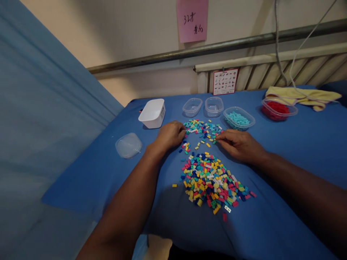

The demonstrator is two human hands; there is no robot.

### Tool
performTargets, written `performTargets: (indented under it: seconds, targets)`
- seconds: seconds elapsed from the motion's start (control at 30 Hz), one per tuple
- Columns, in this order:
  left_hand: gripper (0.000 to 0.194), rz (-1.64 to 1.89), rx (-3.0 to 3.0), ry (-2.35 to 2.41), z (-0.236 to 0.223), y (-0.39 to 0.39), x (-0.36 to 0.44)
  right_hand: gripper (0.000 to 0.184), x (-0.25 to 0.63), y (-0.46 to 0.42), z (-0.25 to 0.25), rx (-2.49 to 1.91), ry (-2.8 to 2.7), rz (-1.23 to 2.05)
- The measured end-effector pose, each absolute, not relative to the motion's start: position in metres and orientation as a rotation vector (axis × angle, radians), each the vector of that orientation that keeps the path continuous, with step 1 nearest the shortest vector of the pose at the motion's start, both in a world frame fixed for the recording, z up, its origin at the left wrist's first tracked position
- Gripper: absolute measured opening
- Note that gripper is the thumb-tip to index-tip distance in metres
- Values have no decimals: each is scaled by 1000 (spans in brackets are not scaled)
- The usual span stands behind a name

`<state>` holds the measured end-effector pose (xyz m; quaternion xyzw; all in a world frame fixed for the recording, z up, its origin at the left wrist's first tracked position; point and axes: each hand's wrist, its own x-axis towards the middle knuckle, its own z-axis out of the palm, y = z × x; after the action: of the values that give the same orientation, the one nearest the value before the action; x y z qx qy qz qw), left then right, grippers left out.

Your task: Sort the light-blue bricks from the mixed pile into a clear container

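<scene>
My left hand point(171, 135) rests at the left side of a small spread of coloured plastic building bricks point(195, 125), its fingers curled; whether a brick is in them is hidden. My right hand point(240, 144) is at the right side of that spread. Thumb and fingers come together at the bricks there, and anything between the tips is too small to make out. Nearer to me, between my forearms, lies a larger mixed heap of bricks point(211, 178) in yellow, pink, blue, green and white.
Behind the bricks stand two clear tubs point(192, 107), a tub of turquoise bricks point(238, 118) and a tub of red pieces point(278, 110). A white container point(152, 113) and clear lids point(128, 145) are at left. A yellow cloth point(300, 95) lies back right on the blue-covered table point(89, 177).
</scene>
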<state>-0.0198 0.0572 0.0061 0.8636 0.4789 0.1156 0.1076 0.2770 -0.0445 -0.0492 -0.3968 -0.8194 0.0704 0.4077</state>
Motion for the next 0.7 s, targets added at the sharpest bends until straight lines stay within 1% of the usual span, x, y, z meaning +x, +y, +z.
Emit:
performTargets:
  seconds: [0.07, 0.13, 0.2, 0.33, 0.5, 0.7]
  targets:
    - [22, 543, 2156, 1258, 8, 47, -12, 16, 272, -47, -45, -1015, -2001, 187]
    - [33, 650, 1789, 1109, 10, 33, 1, 20, 265, -50, -40, -1027, -1917, 193]
    - [40, 666, 1628, 983, 13, 16, 15, 25, 258, -54, -34, -998, -1875, 194]
    - [45, 637, 1421, 821, 14, -10, 36, 27, 249, -60, -28, -905, -1929, 158]
    - [51, 736, 1303, 826, 6, -14, 42, 22, 252, -60, -29, -893, -1910, 37]
    - [46, 815, 1327, 867, 3, -13, 43, 12, 251, -63, -27, -979, -1911, 132]
